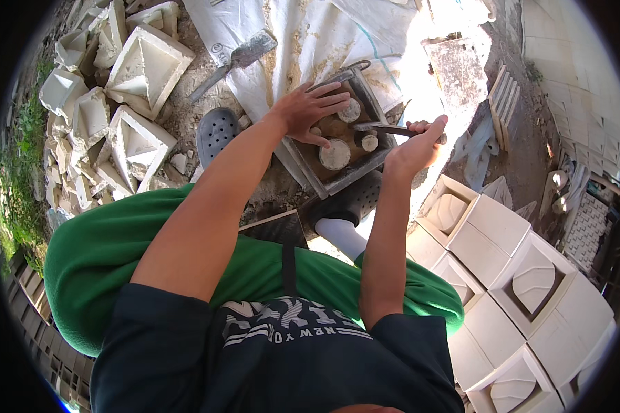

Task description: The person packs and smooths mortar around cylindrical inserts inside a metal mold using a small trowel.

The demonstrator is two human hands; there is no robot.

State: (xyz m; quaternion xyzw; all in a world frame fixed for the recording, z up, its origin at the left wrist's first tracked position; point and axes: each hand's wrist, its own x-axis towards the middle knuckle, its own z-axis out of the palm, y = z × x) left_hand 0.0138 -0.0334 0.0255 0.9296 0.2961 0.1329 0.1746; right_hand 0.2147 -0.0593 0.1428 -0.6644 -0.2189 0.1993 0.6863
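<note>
A rectangular box-like mould [355,177] with dark metal edges lies on the ground in front of me. Inside it, on a brown surface, are a large pale round disc [335,156], another disc [351,111] farther off and a small round knob [370,142]. My left hand [308,113] rests with spread fingers over the mould's left side, partly covering another small knob. My right hand [418,146] is closed round the handle of a narrow metal-bladed tool [381,128], its exact kind unclear. The blade points left across the mould, above the small knob.
A dusty trowel [251,52] lies beyond the mould, partly on a white sheet [331,34]. Broken pale castings [145,72] are heaped at left, near a grey clog [218,134]. Cream moulded blocks [506,275] stand in rows at right. A slatted wooden piece [504,103] leans farther off.
</note>
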